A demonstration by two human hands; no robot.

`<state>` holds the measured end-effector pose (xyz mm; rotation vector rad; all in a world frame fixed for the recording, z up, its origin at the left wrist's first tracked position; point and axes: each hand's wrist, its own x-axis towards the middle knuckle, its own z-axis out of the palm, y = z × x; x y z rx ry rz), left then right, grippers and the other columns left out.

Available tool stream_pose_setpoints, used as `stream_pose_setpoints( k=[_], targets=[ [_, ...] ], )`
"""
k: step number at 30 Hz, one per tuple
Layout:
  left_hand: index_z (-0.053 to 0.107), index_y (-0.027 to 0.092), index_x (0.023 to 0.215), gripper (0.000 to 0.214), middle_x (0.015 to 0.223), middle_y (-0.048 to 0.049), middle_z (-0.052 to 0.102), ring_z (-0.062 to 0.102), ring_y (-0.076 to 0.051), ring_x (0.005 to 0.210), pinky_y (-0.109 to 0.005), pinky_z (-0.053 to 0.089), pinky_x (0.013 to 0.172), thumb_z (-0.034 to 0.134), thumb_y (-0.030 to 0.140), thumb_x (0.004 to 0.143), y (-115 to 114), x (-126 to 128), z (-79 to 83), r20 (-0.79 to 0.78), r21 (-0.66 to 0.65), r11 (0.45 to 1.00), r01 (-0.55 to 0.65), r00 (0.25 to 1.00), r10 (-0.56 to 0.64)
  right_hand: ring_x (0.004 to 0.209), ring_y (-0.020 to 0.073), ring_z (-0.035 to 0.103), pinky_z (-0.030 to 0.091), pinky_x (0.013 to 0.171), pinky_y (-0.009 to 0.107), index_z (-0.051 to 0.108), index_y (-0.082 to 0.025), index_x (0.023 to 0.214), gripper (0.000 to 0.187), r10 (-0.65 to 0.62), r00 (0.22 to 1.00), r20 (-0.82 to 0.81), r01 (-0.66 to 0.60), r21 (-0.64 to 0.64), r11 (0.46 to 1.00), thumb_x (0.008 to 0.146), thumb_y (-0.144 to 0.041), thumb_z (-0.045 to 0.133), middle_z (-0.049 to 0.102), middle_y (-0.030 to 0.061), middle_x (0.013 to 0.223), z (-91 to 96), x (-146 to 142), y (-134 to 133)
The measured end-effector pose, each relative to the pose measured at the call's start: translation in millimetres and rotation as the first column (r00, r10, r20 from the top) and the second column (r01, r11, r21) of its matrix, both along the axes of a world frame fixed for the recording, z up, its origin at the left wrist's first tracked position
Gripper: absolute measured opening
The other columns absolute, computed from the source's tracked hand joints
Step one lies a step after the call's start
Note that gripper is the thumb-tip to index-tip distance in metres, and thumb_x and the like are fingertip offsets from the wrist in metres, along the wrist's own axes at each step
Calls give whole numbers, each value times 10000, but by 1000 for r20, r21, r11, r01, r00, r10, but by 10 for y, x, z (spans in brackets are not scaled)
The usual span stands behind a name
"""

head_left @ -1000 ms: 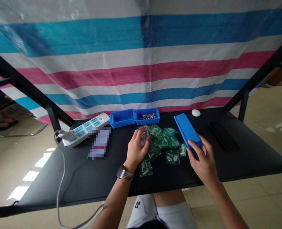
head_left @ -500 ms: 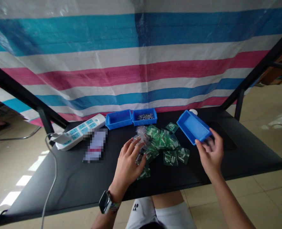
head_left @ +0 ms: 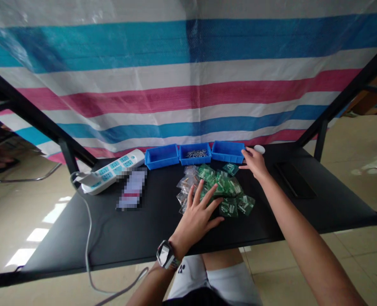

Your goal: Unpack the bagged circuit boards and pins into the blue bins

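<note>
My left hand [head_left: 197,216] lies over the near edge of a pile of small bags, its fingers spread. Under and beyond it are green plastic bags [head_left: 220,182] with small pieces inside, and clear bags [head_left: 188,183] to their left. My right hand [head_left: 254,162] has its fingers at the right end of an empty blue bin [head_left: 227,148], gripping that end. This bin stands at the right of a row, next to a middle blue bin [head_left: 194,161] holding many small metal pins [head_left: 197,154]. Another blue bin [head_left: 161,161], empty, is at the left.
A white power strip [head_left: 111,172] with a plugged-in grey cable lies at the left, beside a blurred flat item [head_left: 132,189]. A white round object [head_left: 259,149] sits behind my right hand. A dark flat object [head_left: 295,180] lies at the right. Striped sheeting [head_left: 188,93] hangs behind the table.
My right hand has carried the blue bin left and back, into line with the other two, and turned it straight. My left hand has moved right across the pile, fingers spreading wider.
</note>
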<state>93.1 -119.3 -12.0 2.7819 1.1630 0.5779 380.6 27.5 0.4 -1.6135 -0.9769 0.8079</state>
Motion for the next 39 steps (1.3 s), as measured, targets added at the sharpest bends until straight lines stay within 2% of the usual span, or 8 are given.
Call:
stream_pose_setpoints(
  k=[4,7,10,15,22,32,34,39],
  targets=[
    [690,255,1131,309,1560,-90,525,280,-370,1577,-661,236,1277,622,516,982,24,179,71,106,-17,999,49,993,-47,950,300,754,642,842,460,647,-169,1364,471,-69,848,526,77,8,997,999,-454,560,728,178,1242,31,-127,-154],
    [672,261,1185,239,1484,-90,588,382,-328,1518,-600,299,1255,570,409,1027,159,74,144,205,-63,998,-28,978,40,1156,364,703,571,990,545,589,-177,1426,495,-68,705,706,24,72,997,1031,-461,498,704,189,1310,2,-245,-515],
    [595,274,1392,384,1540,-109,545,378,-357,1507,-621,316,1220,553,400,1032,386,-207,158,231,-94,978,-186,951,203,1329,344,610,525,1091,525,533,-183,1473,522,0,668,744,-207,186,960,1030,-458,517,622,187,1440,-136,-326,-938],
    [406,358,1595,580,1719,-78,310,223,-382,1592,-631,301,1227,510,495,1041,594,-531,18,139,-180,972,-151,974,178,1518,345,416,438,1185,591,470,-211,1534,557,34,648,761,-302,216,928,1036,-455,531,417,191,1630,-407,-311,-1300],
    [466,237,1557,608,1675,-180,356,289,-420,1560,-647,332,1209,519,527,1025,301,-140,-201,93,-40,975,-218,971,221,1546,373,369,370,1217,649,408,-235,1602,615,237,486,841,-508,51,860,1044,-468,524,463,180,1607,-495,-485,-1122],
    [409,199,1566,670,1605,-235,422,338,-452,1518,-699,325,1173,565,523,1000,141,173,-177,282,20,880,-474,847,450,1399,342,521,462,1175,589,416,-228,1584,600,289,475,831,-618,81,782,1033,-422,554,553,173,1430,-347,-721,-1015],
    [445,231,1553,639,1611,-203,441,302,-448,1539,-707,266,1204,581,512,995,246,116,-97,286,26,896,-444,862,419,1428,358,491,462,1174,595,399,-219,1594,628,227,503,834,-581,132,803,1024,-421,571,527,187,1465,-311,-730,-1054],
    [573,308,1478,449,1555,-98,551,414,-347,1495,-593,376,1194,525,396,1040,651,-22,147,238,-49,995,-86,967,95,1476,352,449,451,1188,606,404,-246,1583,579,158,556,816,-535,206,819,1029,-335,546,491,172,1537,-239,-853,-1404]
  ],
)
